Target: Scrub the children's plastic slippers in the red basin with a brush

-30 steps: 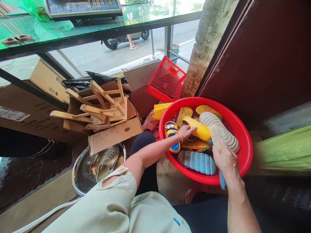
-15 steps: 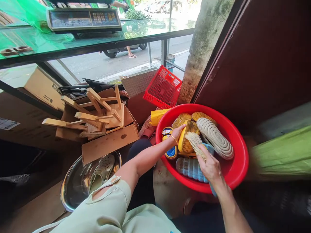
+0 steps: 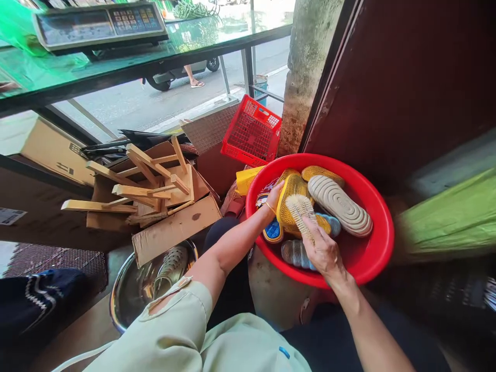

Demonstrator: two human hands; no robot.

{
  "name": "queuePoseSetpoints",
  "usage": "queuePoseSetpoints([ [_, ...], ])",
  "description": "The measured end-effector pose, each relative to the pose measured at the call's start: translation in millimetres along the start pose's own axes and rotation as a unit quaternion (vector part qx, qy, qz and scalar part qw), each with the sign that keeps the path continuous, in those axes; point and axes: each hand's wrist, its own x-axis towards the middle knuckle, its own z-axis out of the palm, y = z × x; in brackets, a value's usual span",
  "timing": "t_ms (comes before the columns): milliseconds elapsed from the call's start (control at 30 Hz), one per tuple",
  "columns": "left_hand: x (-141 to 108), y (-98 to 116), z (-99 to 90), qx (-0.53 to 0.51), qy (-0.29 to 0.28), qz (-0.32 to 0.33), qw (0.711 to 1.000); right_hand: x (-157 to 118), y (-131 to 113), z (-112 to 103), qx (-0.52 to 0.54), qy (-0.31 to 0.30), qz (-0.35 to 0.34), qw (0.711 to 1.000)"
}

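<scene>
Slipper [image 3: 291, 206]: yellow, ridged sole facing up, tilted inside red plastic basin [image 3: 382, 248], beside pale ribbed sandal [image 3: 339, 199]. Left hand [image 3: 274, 197] holding its edge, fingers curled; right hand [image 3: 324, 253] closed around bristle brush [image 3: 300, 213], bristles on sole.

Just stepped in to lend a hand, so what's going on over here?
A person's right hand grips a pale-bristled scrub brush, its bristles against the sole of a yellow slipper, while the left hand reaches in right beside that slipper. It lies in a round red plastic basin among other slippers, including a beige ridged-sole slipper. Nearby, a stainless steel bowl holds a perforated clog.
</scene>
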Motion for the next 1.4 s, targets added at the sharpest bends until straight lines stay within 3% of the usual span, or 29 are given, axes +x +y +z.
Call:
queuePoseSetpoints([
  [167,9.3,-3.7,3.3,0.057,0.092,0.008,0.994,-2.2,32.2,-26.5,-0.078,0.024,0.131,0.988],
  [267,7.0,-11.0,8.0,0.144,0.04,0.024,0.988,1.2,48.0,-48.8,-0.118,0.059,0.212,0.968],
  [333,4.7,-12.2,9.1,0.254,-0.016,0.062,0.965,2.4,48.2,-58.2,-0.129,0.08,0.233,0.96],
  [400,2.2,-7.8,7.7,0.422,-0.035,0.107,0.9,2.8,43.3,-61.2,-0.131,0.087,0.23,0.961],
  [500,-4.6,10.1,2.6,0.679,-0.015,0.159,0.717,2.6,34.7,-58.1,-0.12,0.071,0.21,0.968],
  [567,-12.2,24.7,-1.2,0.778,-0.014,0.172,0.605,2.4,31.8,-56.0,-0.11,0.052,0.202,0.972],
  [600,-16.7,30.5,-2.9,0.806,-0.025,0.167,0.567,2.4,31.5,-55.9,-0.108,0.045,0.203,0.972],
  [667,-25.9,33.9,-6.3,0.839,-0.071,0.14,0.522,2.8,32.8,-57.6,-0.11,0.038,0.216,0.97],
  [767,-36.3,11.9,-11.1,0.86,-0.157,0.092,0.476,4.2,37.1,-62.3,-0.112,0.048,0.243,0.962],
  [833,-38.8,-15.9,-14.5,0.866,-0.182,0.08,0.458,5.5,39.6,-64.5,-0.106,0.061,0.253,0.96],
  [900,-37.4,-43.1,-17.2,0.873,-0.169,0.085,0.451,6.7,41.4,-66.2,-0.097,0.07,0.256,0.959],
  [1000,-29.5,-64.5,-18.6,0.863,-0.112,0.096,0.483,7.3,44.7,-70.1,-0.088,0.077,0.264,0.957],
  [1100,-18.2,-58.1,-18.4,0.845,-0.106,0.097,0.514,4.6,49.9,-77.5,-0.096,0.088,0.283,0.95],
  [1267,-6.8,-26.8,-18.6,0.816,-0.108,0.119,0.555,-3.6,57.7,-90.2,-0.104,0.118,0.287,0.945],
  [1333,-8.8,-18.9,-15.3,0.824,-0.086,0.101,0.552,-6.0,57.9,-94.2,-0.102,0.122,0.289,0.944],
  [1400,-15.4,-15.8,-8.1,0.85,-0.044,0.081,0.518,-7.7,56.4,-97.7,-0.099,0.125,0.288,0.944],
])
